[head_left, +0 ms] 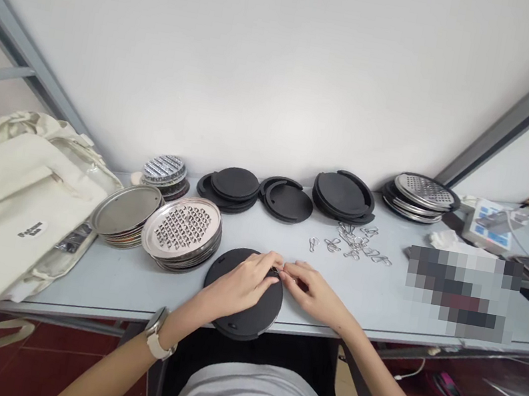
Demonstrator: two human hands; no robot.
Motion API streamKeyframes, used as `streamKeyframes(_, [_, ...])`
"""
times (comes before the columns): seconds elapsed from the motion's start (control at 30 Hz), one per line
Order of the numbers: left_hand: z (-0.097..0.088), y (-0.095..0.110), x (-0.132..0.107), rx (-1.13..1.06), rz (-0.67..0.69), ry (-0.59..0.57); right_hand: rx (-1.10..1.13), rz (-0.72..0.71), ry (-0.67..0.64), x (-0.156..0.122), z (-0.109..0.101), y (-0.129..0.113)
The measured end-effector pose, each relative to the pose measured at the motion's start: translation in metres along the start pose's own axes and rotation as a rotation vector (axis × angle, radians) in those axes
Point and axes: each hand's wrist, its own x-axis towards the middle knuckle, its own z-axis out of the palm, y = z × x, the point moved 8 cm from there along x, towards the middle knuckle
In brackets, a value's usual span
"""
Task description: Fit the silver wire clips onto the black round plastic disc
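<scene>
A round black disc (231, 322) lies at the table's front edge, its near rim jutting past it. My left hand (247, 284) rests across the disc, its fingers and thumb closed at the upper right rim. My right hand (312, 292) meets it there from the right, fingers bent together in a pinch. Something small glints between the two hands, but the fingers hide most of it. Beyond my right hand lies a loose group of bent wire clips (357, 242).
Left of the disc stand stacks of metal grater plates (182, 230) and plain metal discs (126, 212). Black discs and ring holders (343, 194) line the wall. More grater plates (422, 192) are stacked at the back right. A cloth bag (14, 203) covers the left end.
</scene>
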Motion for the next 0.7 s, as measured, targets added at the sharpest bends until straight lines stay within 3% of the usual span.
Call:
streamKeyframes(0.2, [0.0009,-0.0006,-0.0010,0.000,-0.006,-0.007,0.071,0.001,-0.094,0.0020,0.0013,0.0065])
streamKeyframes(0.7, [0.0000,0.0005,-0.0001,-0.007,0.010,-0.004,0.130,-0.020,-0.121,0.0034,-0.0027,0.0065])
